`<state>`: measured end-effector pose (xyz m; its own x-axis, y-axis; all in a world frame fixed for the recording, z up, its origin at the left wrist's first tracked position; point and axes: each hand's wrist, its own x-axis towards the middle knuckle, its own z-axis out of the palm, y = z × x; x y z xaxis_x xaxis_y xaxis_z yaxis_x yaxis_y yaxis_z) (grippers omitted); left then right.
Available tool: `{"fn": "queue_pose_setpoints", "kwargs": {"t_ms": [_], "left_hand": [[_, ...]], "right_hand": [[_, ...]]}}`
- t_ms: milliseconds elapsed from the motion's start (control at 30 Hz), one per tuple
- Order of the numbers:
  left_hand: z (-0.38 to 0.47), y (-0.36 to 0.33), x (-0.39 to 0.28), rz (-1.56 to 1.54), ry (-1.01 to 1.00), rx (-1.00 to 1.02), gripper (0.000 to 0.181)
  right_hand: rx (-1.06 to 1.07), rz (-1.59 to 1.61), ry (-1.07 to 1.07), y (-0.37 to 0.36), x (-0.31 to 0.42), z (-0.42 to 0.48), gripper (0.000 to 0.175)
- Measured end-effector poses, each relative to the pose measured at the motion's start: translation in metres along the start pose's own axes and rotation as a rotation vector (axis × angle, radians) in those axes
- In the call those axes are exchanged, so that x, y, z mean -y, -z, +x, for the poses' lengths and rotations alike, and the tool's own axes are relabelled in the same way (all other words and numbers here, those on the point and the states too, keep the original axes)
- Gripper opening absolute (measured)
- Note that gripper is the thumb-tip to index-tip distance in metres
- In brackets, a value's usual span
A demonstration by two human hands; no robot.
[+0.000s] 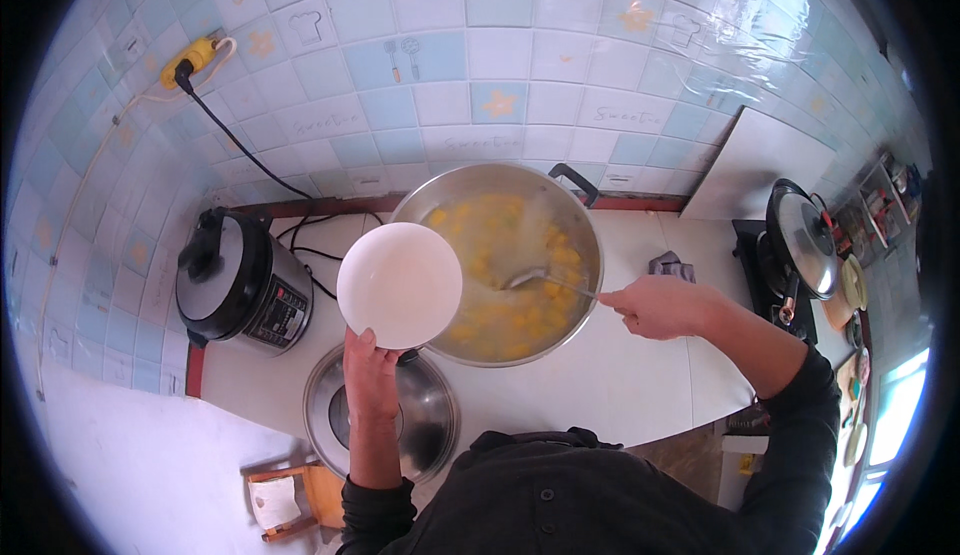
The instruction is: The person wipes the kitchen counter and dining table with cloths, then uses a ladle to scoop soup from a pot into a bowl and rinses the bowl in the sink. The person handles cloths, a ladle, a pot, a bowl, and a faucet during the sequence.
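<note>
My left hand (pixel 373 375) grips the near rim of a white bowl (pixel 400 285), which looks empty and overlaps the left side of a large metal pot (pixel 592 255). Cloudy liquid with yellow-orange chunks (pixel 559 255) fills the pot's lower part. My right hand (pixel 660 306) holds the handle of a metal ladle or spoon (pixel 527 277) over the pot's right rim, its head at the liquid near the middle. A glass-and-metal pot lid (pixel 431 420) lies beneath my left forearm.
An electric pressure cooker (pixel 244 281) stands at the left, its black cord running to a yellow power socket (pixel 189 62) on the tiled wall. A folded grey cloth (pixel 671 266) lies right of the pot. Farther right, a lidded wok (pixel 802 236) sits on a stove. A wooden chair (pixel 326 496) is at lower left.
</note>
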<state>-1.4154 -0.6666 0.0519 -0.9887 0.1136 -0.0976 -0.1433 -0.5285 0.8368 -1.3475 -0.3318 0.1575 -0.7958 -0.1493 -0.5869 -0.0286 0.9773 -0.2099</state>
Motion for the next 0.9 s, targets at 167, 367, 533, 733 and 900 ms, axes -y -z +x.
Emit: {"fn": "queue_pose_setpoints", "kwargs": {"t_ms": [167,367,533,733,900], "left_hand": [[0.005,0.005,0.002,0.039,0.015,0.015,0.046],[0.009,-0.004,0.0,0.069,0.008,0.03,0.048],[0.018,-0.013,-0.005,0.185,-0.022,0.012,0.052],[0.047,-0.024,-0.01,0.421,-0.086,-0.017,0.053],[0.078,-0.031,-0.002,1.025,-0.509,-0.084,0.069]], "right_hand": [[0.187,0.392,-0.041,0.011,0.009,-0.015,0.047],[0.097,0.896,-0.101,-0.017,-0.009,-0.006,0.044],[-0.056,1.238,-0.13,-0.038,-0.025,0.01,0.046],[0.026,1.61,-0.092,-0.069,-0.029,0.032,0.045],[0.209,2.069,0.044,-0.083,-0.033,0.03,0.041]]}}
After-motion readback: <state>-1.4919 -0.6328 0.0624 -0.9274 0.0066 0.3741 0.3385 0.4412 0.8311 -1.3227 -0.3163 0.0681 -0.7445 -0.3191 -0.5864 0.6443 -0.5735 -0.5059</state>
